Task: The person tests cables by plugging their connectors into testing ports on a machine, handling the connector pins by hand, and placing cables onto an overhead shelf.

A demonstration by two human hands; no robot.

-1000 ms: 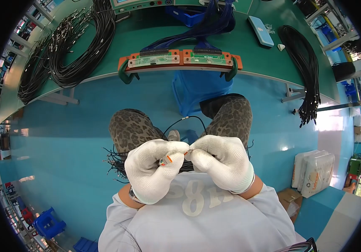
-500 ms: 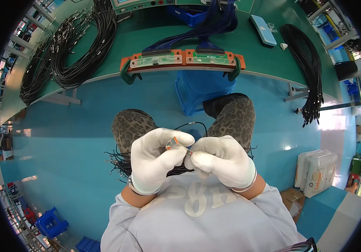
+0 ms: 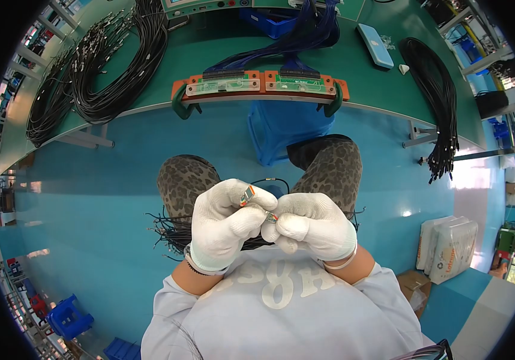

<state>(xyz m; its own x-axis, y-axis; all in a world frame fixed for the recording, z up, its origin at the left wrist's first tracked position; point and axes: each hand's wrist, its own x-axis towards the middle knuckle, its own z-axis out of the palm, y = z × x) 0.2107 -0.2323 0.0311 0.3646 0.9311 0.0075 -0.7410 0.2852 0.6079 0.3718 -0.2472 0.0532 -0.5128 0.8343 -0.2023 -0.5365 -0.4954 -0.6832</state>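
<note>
My left hand (image 3: 224, 225), in a white glove, is closed, with a small orange-and-silver connector (image 3: 247, 195) held between its fingers. My right hand (image 3: 314, 225), also gloved, pinches a second small connector piece (image 3: 272, 217) where the fingertips of both hands meet. A thin black cable (image 3: 278, 179) loops up just beyond the hands. Across my lap lies a bundle of black cables (image 3: 170, 233), partly hidden under the hands.
Ahead, the green table (image 3: 209, 45) bears an orange fixture (image 3: 261, 82) with green boards, coiled black cables (image 3: 113, 96), another cable bundle (image 3: 437, 90) and a light blue case (image 3: 375, 45). A blue stool (image 3: 269, 132) stands beneath the table edge.
The connector in my left hand has tilted and shows more of its face. The small piece between the fingertips is more exposed. Both hands have shifted slightly.
</note>
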